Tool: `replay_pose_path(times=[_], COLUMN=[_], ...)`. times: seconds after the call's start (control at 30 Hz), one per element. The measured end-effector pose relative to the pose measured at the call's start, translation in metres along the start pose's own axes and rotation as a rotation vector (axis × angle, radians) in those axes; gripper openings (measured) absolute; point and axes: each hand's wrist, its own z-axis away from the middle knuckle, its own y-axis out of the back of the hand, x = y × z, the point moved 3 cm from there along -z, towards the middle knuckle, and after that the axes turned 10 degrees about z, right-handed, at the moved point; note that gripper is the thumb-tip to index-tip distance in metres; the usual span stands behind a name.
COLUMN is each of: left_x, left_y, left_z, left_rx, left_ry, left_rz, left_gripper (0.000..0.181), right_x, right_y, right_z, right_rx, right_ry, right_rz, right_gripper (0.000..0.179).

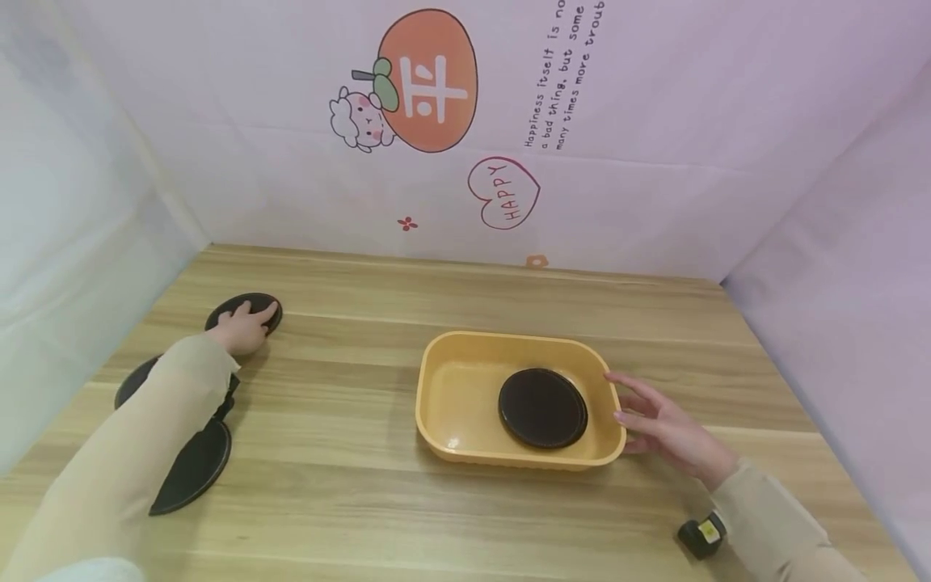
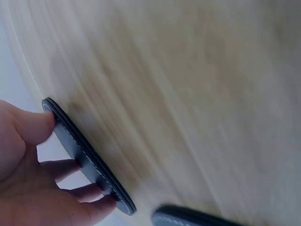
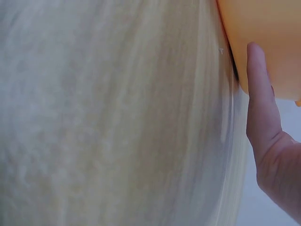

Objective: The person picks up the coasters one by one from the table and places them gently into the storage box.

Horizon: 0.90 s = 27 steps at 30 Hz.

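At the far left of the table, my left hand spreads over a round black coaster. In the left wrist view, the thumb and fingers grip this stitched coaster across its width, near opposite edges. My right hand rests at the right end of a yellow plastic basin, fingertips at its rim. One straight finger lies along the basin's outer wall in the right wrist view. Inside the basin, toward its right side, is another round black coaster.
Two more black coasters, one behind the left sleeve and one closer, lie partly hidden by that arm. A small black camera sits at the right wrist. White cloth walls border the wooden table.
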Motion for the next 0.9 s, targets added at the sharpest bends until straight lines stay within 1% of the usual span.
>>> replay_pose_path(times=[0.07, 0.2, 0.33, 0.43, 0.6, 0.77, 0.9], left_x=[0.006, 0.013, 0.018, 0.025, 0.039, 0.054, 0.06], left_y=[-0.002, -0.008, -0.012, -0.014, -0.021, -0.028, -0.035], left_z=[0.0, 0.002, 0.003, 0.005, 0.012, 0.022, 0.028], left_rx=[-0.009, -0.017, -0.012, 0.006, 0.033, 0.068, 0.103], left_ry=[0.001, -0.017, -0.048, -0.091, -0.18, -0.257, -0.302], left_rz=[0.025, 0.005, -0.06, -0.109, -0.148, -0.154, -0.158], left_gripper=[0.053, 0.053, 0.052, 0.051, 0.049, 0.048, 0.047], right_x=[0.001, 0.002, 0.003, 0.002, 0.0, 0.002, 0.004], right_y=[0.0, -0.001, -0.003, -0.003, -0.002, 0.001, 0.002], right_z=[0.0, 0.0, -0.001, -0.001, -0.001, -0.001, 0.0], right_rx=[-0.007, -0.013, -0.018, -0.021, -0.015, -0.006, -0.015], right_ry=[0.006, 0.005, 0.003, 0.01, 0.007, -0.001, -0.009], right_rz=[-0.01, -0.015, -0.025, -0.042, -0.054, -0.041, -0.022], right_gripper=[0.052, 0.053, 0.053, 0.053, 0.052, 0.052, 0.053])
